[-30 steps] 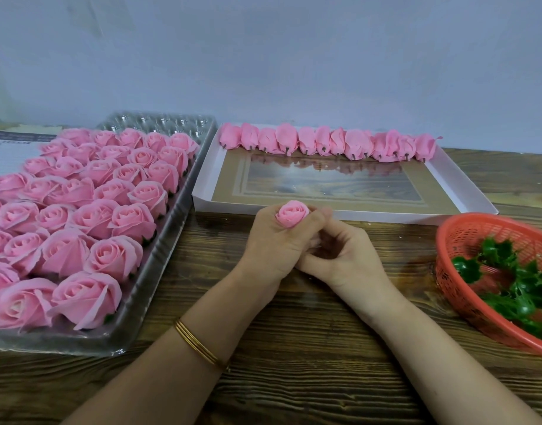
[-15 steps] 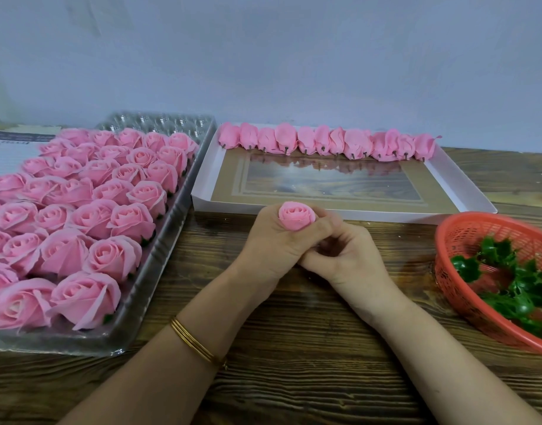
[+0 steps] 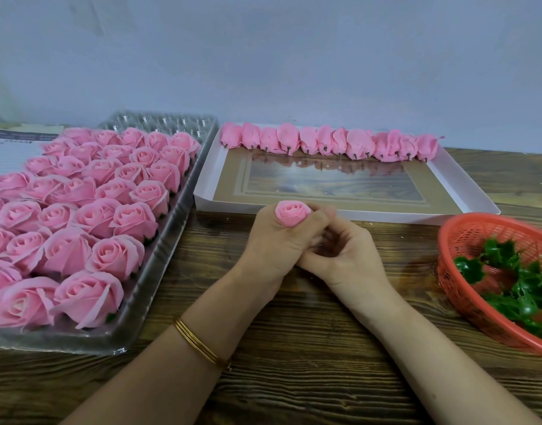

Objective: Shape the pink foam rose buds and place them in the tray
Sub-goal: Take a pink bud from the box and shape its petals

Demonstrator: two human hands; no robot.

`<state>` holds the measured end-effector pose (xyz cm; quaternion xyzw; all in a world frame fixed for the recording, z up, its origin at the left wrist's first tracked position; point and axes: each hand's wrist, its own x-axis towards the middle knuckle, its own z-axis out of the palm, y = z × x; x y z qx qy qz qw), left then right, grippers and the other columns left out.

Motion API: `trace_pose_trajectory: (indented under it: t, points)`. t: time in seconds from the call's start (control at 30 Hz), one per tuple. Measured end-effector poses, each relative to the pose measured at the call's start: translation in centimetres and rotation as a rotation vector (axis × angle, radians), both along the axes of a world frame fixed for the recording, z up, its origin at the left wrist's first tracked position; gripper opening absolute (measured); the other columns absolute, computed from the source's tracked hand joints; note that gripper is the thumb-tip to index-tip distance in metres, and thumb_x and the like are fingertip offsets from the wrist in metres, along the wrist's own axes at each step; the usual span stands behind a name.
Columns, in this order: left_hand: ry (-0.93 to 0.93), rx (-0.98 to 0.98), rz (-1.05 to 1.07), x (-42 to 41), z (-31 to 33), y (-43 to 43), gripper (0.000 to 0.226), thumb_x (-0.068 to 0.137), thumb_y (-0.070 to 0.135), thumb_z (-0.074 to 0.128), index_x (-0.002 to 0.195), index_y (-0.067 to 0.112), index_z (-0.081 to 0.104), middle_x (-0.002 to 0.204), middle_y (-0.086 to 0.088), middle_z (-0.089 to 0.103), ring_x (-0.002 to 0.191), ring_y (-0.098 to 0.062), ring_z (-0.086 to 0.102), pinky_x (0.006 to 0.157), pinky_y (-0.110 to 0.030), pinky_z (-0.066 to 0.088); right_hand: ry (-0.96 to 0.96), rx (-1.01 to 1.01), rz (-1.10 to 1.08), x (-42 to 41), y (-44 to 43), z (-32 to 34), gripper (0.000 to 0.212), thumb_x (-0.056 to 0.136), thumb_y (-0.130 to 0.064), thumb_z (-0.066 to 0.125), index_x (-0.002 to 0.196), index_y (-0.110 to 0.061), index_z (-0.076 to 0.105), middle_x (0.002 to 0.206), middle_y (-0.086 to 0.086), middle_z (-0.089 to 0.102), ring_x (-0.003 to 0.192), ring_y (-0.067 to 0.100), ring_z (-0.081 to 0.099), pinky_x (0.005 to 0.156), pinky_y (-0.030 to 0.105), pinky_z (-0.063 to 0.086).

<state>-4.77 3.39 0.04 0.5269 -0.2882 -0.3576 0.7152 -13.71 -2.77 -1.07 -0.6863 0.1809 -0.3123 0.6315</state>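
Background: plain pale wall [image 3: 263, 56] behind a dark, grainy wooden surface [image 3: 294, 357].
Left hand [image 3: 272, 240]: fingers and thumb curled into a loose fist around a pink foam rose bud [image 3: 292, 213]; only the bud's spiralled top shows above the knuckles.
Rose bud position: held up off the surface, just in front of the near wall of the white box, between the two containers.
Right hand [image 3: 343, 259]: fingers curled inward and tucked against the underside of the left hand, touching it. Whether they pinch the base of the bud is hidden, so I cannot tell.
Left wrist: thin gold bangles [image 3: 202, 345].
Clear plastic tray [image 3: 165, 119]: on the left of the surface, packed with rows of finished roses [image 3: 88, 210] with open petals. A strip of bare cups shows at its far end.
White box [image 3: 401, 217]: shallow, lying beyond the hands, with a glossy brown floor that reflects its contents.
Unshaped buds [image 3: 324, 144]: one row along the far wall of the white box, lying side by side with dark stubs pointing toward the viewer.
Red basket [image 3: 465, 237]: at the right edge, well apart from the tray, holding green plastic leaf pieces [image 3: 508, 280].
Far left: printed paper [image 3: 6, 148] behind the tray.
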Motion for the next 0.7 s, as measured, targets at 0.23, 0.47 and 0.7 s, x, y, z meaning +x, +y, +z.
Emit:
trace_pose_trajectory:
  t: [0.23, 0.47, 0.7]
  points:
    - [-0.049, -0.014, -0.066, 0.19, 0.22, 0.1, 0.009, 0.076, 0.016, 0.072, 0.075, 0.008, 0.067, 0.071, -0.013, 0.062, 0.07, -0.023, 0.06, 0.07, -0.032, 0.054, -0.029, -0.036, 0.008, -0.15, -0.34, -0.2, 0.056, 0.07, 0.02, 0.07, 0.099, -0.028, 0.07, 0.072, -0.003, 0.07, 0.069, 0.004, 0.061, 0.071, 0.015, 0.052]
    - [-0.056, -0.033, -0.192, 0.78, 0.54, 0.42, 0.007, 0.07, 0.021, 0.071, 0.065, 0.016, 0.07, 0.071, -0.005, 0.065, 0.066, -0.012, 0.063, 0.067, -0.022, 0.055, -0.03, 0.08, 0.086, -0.42, -0.3, -0.09, 0.038, 0.068, -0.001, 0.069, 0.094, -0.027, 0.077, 0.09, 0.029, 0.07, 0.084, 0.024, 0.062, 0.088, 0.041, 0.052]
    - [-0.003, -0.008, -0.143, 0.68, 0.46, 0.28, 0.011, 0.08, 0.015, 0.068, 0.081, 0.005, 0.069, 0.074, -0.009, 0.066, 0.071, -0.018, 0.063, 0.069, -0.027, 0.056, -0.012, 0.151, 0.113, -0.43, -0.68, -0.5, 0.029, 0.075, 0.009, 0.073, 0.104, 0.005, 0.067, 0.088, 0.024, 0.063, 0.086, 0.027, 0.056, 0.089, 0.041, 0.047]
